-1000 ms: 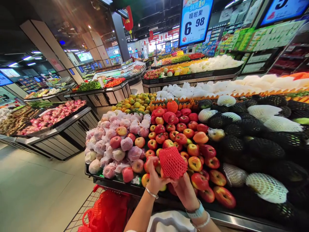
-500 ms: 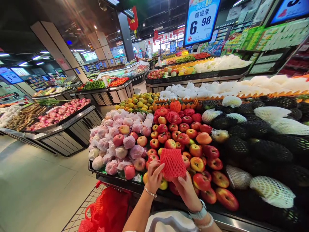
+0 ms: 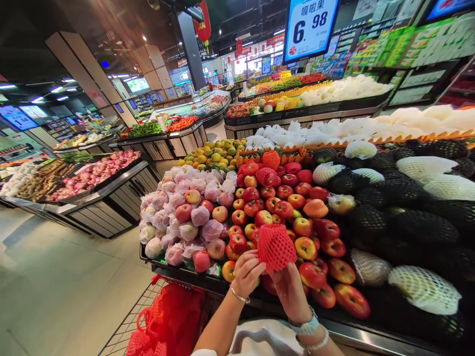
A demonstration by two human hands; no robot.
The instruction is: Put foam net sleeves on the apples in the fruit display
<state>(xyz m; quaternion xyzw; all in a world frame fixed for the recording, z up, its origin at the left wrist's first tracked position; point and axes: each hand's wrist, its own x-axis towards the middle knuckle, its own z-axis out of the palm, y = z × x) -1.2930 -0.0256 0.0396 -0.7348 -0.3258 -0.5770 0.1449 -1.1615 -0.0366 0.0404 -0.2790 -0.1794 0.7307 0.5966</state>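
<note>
Netting (image 3: pixel 277 248) sat above the near apples (image 3: pixel 312 275), its left edge pinched by my left fingers (image 3: pixel 250 267), my right hand (image 3: pixel 291 292) gripping below; slackening either hold could have dropped it.

Pale floor tiles (image 3: pixel 63 291) with thin joints spread across the lower left, catching some glare. Beyond them, a stand (image 3: pixel 104 210) has a slatted wooden front and a metal edge. A wide beige pillar (image 3: pixel 87 74) leans in view at left, and a dark pillar (image 3: pixel 189 52) rises farther back, near a red hanging sign (image 3: pixel 202 22). The ceiling (image 3: pixel 89 20) is dark, with bright strip lights (image 3: pixel 57 89) at left. A price screen (image 3: pixel 311 29) hangs at upper right, before packed shelves (image 3: pixel 419 52). Bright white light (image 3: pixel 243 66) shows at the far end.
</note>
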